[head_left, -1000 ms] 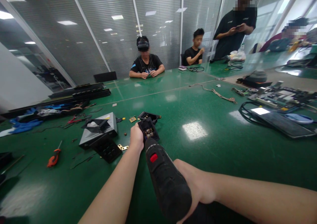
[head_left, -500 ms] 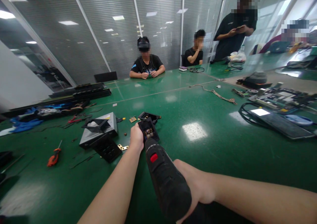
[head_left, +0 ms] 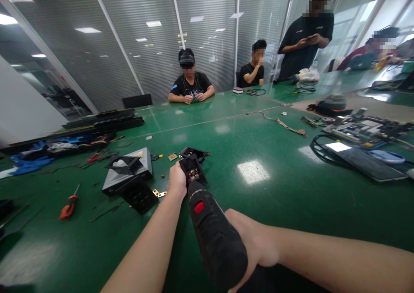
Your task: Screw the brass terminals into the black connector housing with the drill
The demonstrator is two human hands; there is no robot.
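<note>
My right hand (head_left: 247, 237) is wrapped round the handle of a black cordless drill (head_left: 215, 237) with a red switch on top. The drill's front end points away from me, at the open side of a small black housing (head_left: 198, 164) with brass-coloured parts inside. Whether the bit touches those parts I cannot tell. My left hand (head_left: 177, 181) grips the housing by its left side; most of its fingers are hidden. Just behind stands a similar black housing (head_left: 192, 151). Small brass plates (head_left: 159, 193) lie left of my left wrist.
To the left are a silver metal box (head_left: 111, 178) with black housings on and against it, an orange-handled screwdriver (head_left: 68, 207) and blue gloves (head_left: 30, 161). At right lie circuit boards (head_left: 365, 127) and a dark flat panel (head_left: 365, 161). Several people are across the green table (head_left: 274, 206).
The view has shifted very slightly. Both hands, the drill and the housing keep practically the same position relative to each other.
</note>
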